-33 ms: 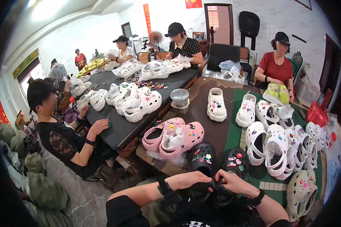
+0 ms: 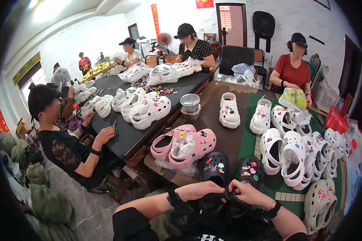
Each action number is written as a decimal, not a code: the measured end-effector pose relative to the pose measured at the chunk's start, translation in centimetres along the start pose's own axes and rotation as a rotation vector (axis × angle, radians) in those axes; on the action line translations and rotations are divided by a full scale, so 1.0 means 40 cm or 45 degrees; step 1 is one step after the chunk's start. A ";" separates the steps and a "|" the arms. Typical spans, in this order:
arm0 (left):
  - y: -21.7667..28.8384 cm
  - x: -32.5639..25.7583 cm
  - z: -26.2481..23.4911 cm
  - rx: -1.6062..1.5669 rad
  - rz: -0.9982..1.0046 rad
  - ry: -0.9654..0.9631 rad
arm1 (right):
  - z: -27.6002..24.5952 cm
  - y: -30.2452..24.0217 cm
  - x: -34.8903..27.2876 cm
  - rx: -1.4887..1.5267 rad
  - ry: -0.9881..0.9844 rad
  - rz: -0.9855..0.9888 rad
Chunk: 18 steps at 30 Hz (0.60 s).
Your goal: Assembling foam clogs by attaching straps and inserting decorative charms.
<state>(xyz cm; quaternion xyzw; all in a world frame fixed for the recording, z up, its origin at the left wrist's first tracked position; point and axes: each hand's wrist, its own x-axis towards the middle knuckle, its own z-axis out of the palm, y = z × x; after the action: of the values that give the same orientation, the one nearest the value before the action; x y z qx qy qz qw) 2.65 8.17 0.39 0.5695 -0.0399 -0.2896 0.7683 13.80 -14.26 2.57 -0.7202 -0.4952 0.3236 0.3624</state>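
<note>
A pair of black clogs stands toe-away in front of me at the table's near edge. The left clog (image 2: 214,166) and the right clog (image 2: 249,172) carry colourful charms on their toes. Over their heel ends my left hand (image 2: 200,190) and my right hand (image 2: 248,193) come together, fingers pinched on a dark strap-like piece between the two clogs. The fingers cover most of it. To the left of the black pair sit pink clogs (image 2: 193,148) with charms and white stuffing inside.
Several white clogs (image 2: 293,154) crowd the green mat (image 2: 245,138) at right, with beige clogs (image 2: 318,201) nearer. A round clear tub (image 2: 190,103) stands beyond the pink pair. Co-workers sit around the dark table (image 2: 126,142); one (image 2: 74,140) is close on my left.
</note>
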 end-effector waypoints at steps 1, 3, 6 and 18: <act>0.002 -0.001 -0.002 -0.013 -0.003 -0.009 | -0.004 -0.014 -0.002 -0.026 -0.020 0.055; 0.011 -0.001 -0.001 -0.027 -0.011 -0.017 | -0.003 -0.015 -0.003 -0.019 -0.037 0.082; 0.031 0.001 0.005 0.008 -0.065 -0.020 | -0.021 -0.018 -0.007 -0.058 -0.100 0.075; 0.099 -0.031 0.013 0.942 0.098 0.356 | -0.055 -0.102 -0.067 -0.906 0.106 -0.295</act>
<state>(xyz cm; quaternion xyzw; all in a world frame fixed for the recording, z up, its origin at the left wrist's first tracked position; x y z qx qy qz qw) 3.02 9.07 4.46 0.8398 -0.0578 -0.1462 0.5196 12.84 -16.25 7.46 -0.7529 -0.6397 0.0587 0.1433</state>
